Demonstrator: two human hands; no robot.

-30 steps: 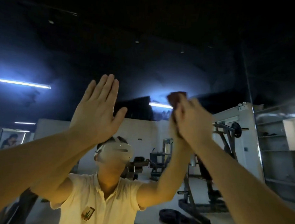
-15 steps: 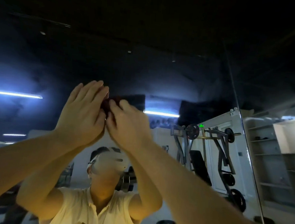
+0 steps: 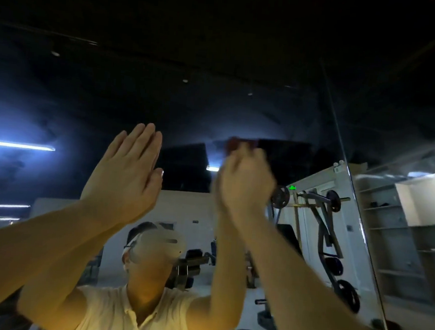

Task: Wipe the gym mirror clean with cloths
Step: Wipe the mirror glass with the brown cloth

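The gym mirror [image 3: 215,107] fills the view in front of me and shows my own reflection in a pale shirt. My left hand [image 3: 124,173] lies flat against the glass, fingers straight and together. To its right, my right hand [image 3: 243,182] is blurred and holds a dark reddish cloth [image 3: 235,142] against the mirror; only the cloth's top edge shows above my fingers. The two hands are apart, at about the same height.
The mirror's right edge [image 3: 350,180] runs down at a slant. Beyond it stand grey shelves [image 3: 399,226]. Reflected in the glass are a weight rack with plates [image 3: 318,219], benches, floor plates and ceiling strip lights [image 3: 17,145].
My right hand has swept the cloth from beside my left hand back to the right across the glass. My left hand stayed flat on the mirror.
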